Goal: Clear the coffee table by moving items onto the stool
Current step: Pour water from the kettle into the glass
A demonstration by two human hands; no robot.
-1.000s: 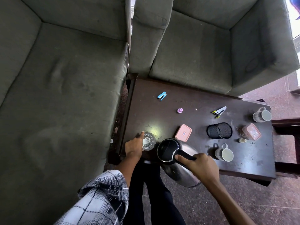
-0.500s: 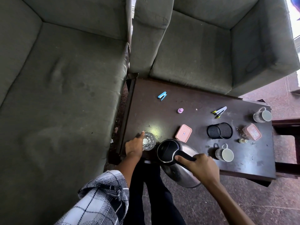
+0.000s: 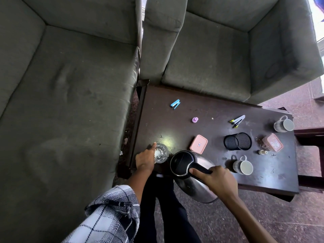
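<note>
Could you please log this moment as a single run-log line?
phase: pickup | left hand: holds glass | right hand: grips kettle handle | on table: mugs, stapler

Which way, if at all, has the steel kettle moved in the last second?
No. The kettle is just as close to the pink lid on the coffee table as before, the right hand gripping its handle.

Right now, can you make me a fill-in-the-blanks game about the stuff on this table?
1. The right hand holds the steel kettle by its black ____.
2. The left hand touches a clear drinking ____.
3. The stapler near the sofas is coloured ____.

Missing words: handle, glass, blue.
</note>
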